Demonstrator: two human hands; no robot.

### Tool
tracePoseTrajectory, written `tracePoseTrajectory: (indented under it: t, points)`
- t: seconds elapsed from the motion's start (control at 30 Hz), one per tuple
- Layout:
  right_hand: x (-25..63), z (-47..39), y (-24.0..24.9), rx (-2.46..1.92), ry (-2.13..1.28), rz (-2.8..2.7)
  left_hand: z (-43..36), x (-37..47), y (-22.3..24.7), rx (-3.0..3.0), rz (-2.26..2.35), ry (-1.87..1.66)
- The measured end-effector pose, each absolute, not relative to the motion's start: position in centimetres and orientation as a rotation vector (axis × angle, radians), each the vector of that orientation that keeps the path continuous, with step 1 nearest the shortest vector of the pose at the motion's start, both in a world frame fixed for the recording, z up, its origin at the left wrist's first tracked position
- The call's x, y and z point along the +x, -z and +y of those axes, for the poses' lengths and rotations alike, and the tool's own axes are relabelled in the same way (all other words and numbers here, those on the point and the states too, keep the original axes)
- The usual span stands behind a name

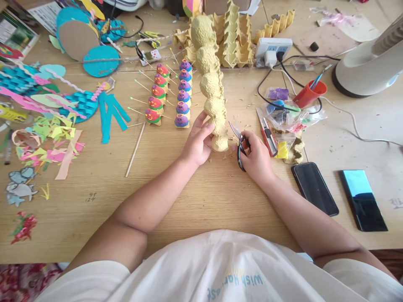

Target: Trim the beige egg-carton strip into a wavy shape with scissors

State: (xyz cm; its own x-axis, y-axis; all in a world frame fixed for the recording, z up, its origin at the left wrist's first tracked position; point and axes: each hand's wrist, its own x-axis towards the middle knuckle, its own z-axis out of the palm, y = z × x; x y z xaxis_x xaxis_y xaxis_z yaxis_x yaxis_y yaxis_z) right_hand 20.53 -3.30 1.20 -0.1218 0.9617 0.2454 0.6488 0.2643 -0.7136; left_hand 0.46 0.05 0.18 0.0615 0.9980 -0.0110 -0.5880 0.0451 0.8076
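Observation:
My left hand (199, 140) is closed around the lower part of a long yellow egg carton strip (211, 86), a single row of bumpy cups held tilted up off the table. In my right hand (256, 157) is a pair of scissors (240, 144) with black handles; the blades are parted and point toward the strip's right edge without touching it. Small yellow carton scraps lie on the table around the strip. Left of the strip stand two painted carton caterpillars, one red and green (156, 94), one blue and purple (183, 94), with pins sticking out.
More egg carton pieces (233, 37) and a power strip (273, 47) with cables lie at the back. On the right are a utility knife (268, 134), a red cup (310, 94), a black phone (315, 188) and another phone (363, 201). Paper scraps (47, 140) and blue crafts (101, 61) cover the left.

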Motion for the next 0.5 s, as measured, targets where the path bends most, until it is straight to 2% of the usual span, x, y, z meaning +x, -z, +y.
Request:
tracePoseTrajectory:
  t: [0.2,0.37,0.5]
  points:
    - [20.0,-3.9,-2.1,-1.409,-0.800,-1.788,-0.2,0.8,-0.3,0.781,0.745,-1.441]
    - [19.6,-4.5,-2.4,-1.314,-1.172,-1.592,-0.3,0.9,-0.5,0.782,0.769,-1.450]
    - [19.7,-4.6,-2.3,-1.393,-1.103,-1.663,-0.5,1.1,-0.7,0.773,0.777,-1.468]
